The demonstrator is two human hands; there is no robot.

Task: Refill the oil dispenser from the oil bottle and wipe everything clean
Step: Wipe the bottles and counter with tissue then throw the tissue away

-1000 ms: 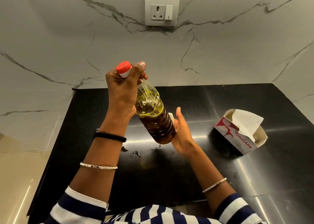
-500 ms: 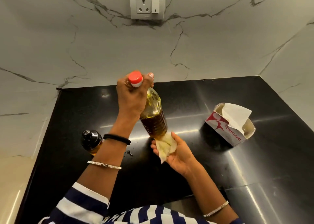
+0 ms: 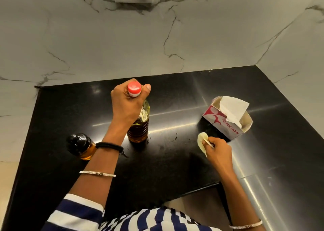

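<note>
Two hands are busy. On the black tabletop (image 3: 175, 169) stands the oil bottle (image 3: 139, 125), my left hand (image 3: 127, 104) wrapped round its neck. The oil dispenser (image 3: 81, 145) sits by my left wrist. My right hand (image 3: 217, 152) pinches a small tissue (image 3: 201, 141). I think this is the wiping step. Next I should let go and rub the dispenser.

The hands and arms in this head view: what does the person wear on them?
Behind the left hand, a black elastic band circles the wrist; higher on the forearm sits a thin silver bangle. The left sleeve is striped navy and white. The forearm behind the right hand has a similar silver bangle.
</note>
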